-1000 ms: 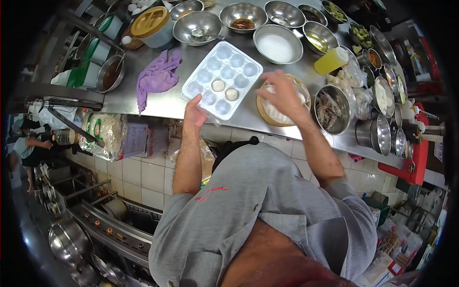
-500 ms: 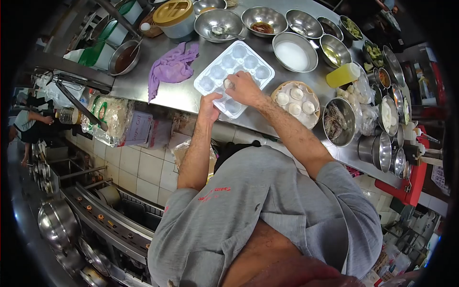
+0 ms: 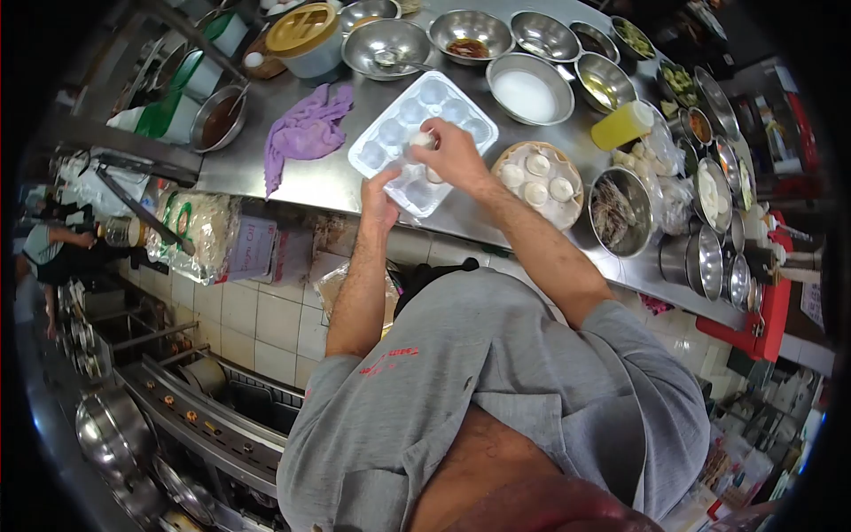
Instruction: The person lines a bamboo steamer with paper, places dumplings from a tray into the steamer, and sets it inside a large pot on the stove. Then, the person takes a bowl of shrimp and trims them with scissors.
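A white plastic tray (image 3: 365, 160) with rows of round hollows lies tilted near the table's front edge. My left hand (image 3: 379, 199) is closed on its near left edge. Over the hollows, my right hand (image 3: 455, 158) pinches a small round white dumpling (image 3: 424, 140) between thumb and fingers. Another pale round piece (image 3: 434, 176) shows partly below that hand, in or just above a near hollow. Just right of the tray stands a round bamboo steamer (image 3: 575, 185), lined with pale paper and holding several open-topped white dumplings (image 3: 535, 193).
Steel bowls (image 3: 390, 50) line the back, one with white contents (image 3: 530, 94). Purple cloth (image 3: 306, 133) lies left. A yellow squeeze bottle (image 3: 622, 125) and a bowl of greyish shrimp-like pieces (image 3: 615, 218) are at right. A person (image 3: 58, 244) stands far left.
The whole view has shifted slightly. My right hand has moved a little across the tray with the dumpling, and a second pale piece now shows below it. My left hand still holds the tray.
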`<state>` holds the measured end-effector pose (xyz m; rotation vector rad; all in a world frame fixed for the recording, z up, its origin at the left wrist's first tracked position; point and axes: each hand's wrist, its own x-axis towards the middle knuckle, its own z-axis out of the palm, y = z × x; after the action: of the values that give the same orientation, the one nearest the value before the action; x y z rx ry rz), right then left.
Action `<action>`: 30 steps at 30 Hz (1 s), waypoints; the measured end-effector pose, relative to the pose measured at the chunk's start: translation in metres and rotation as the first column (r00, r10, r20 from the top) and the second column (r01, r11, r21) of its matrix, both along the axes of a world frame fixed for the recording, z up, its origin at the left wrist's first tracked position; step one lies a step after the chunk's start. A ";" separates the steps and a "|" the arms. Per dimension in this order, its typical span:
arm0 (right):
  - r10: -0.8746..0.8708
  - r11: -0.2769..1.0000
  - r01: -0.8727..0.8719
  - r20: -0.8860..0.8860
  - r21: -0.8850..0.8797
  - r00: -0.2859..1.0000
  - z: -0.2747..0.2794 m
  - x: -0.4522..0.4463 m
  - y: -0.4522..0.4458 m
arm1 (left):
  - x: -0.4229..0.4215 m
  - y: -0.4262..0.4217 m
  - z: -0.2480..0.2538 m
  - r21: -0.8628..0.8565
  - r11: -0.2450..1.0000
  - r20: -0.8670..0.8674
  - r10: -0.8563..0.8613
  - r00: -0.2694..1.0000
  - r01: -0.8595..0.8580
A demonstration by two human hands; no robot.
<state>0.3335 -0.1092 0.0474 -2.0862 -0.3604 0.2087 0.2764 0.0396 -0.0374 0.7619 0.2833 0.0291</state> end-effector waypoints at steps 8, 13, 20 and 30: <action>-0.094 0.934 0.118 0.089 -0.338 0.992 0.086 -0.057 -0.152 | -0.003 0.000 -0.009 -0.079 0.996 0.013 -0.038 0.999 0.039; -0.116 0.829 0.047 -0.090 -0.557 0.989 0.040 -0.081 -0.170 | -0.002 0.000 -0.012 -0.116 0.991 0.041 -0.064 0.997 0.068; -0.082 0.859 0.008 -0.122 -0.512 0.989 0.034 -0.078 -0.165 | -0.001 -0.001 -0.007 -0.076 0.995 0.016 -0.066 0.998 0.067; 0.132 0.964 -0.067 0.246 -0.256 0.960 -0.002 -0.019 -0.045 | -0.007 0.005 -0.003 -0.120 0.982 0.125 -0.134 0.983 0.149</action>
<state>0.3144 -0.1537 0.0451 -2.3489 -0.6282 0.0365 0.2697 0.0442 -0.0404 0.6477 0.1180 -0.0784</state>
